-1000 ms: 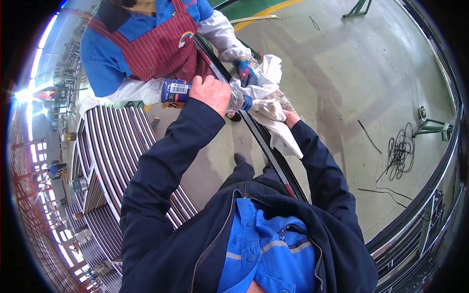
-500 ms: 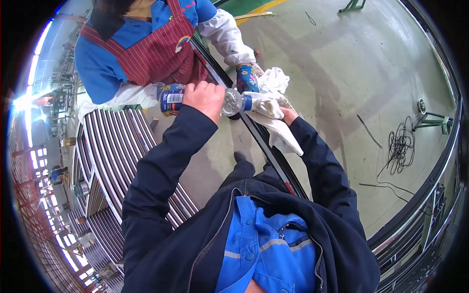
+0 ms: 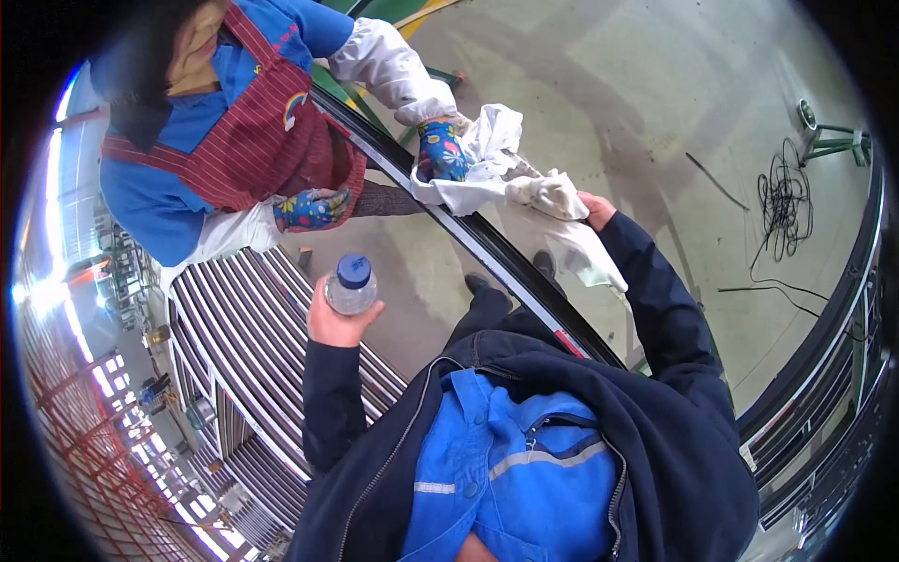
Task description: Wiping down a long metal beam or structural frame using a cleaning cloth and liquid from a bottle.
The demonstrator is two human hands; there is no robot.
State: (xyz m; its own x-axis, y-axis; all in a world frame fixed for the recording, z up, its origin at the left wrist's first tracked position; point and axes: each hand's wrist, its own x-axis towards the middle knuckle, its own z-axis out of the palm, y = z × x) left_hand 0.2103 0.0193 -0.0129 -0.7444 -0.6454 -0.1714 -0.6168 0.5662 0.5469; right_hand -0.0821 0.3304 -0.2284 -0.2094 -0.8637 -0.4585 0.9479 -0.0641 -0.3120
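Note:
My left hand point(image 3: 339, 323) is wrapped round a clear plastic bottle point(image 3: 352, 298) with a blue cap, held upright over the stacked metal strips. Out to the right, my right hand point(image 3: 596, 210) grips a white cloth point(image 3: 551, 197), one end of which hangs down. Across from me, a co-worker in a striped red apron point(image 3: 281, 140) wears flowered gloves. One glove point(image 3: 443, 152) holds another white rag point(image 3: 492, 136) on the long dark bar point(image 3: 506, 267) between us. The other glove point(image 3: 314, 208) rests by the apron, fingers bent.
Rows of long metal strips point(image 3: 253, 309) lie stacked at the left. A tangled black cable point(image 3: 785, 201) is on the floor to the right, near a green stand point(image 3: 836, 142). More dark bars curve along the right rim.
My left hand has drawn the bottle back from the cloth and turned it from lying sideways to upright. My right hand and its cloth have shifted right. The co-worker appears further left.

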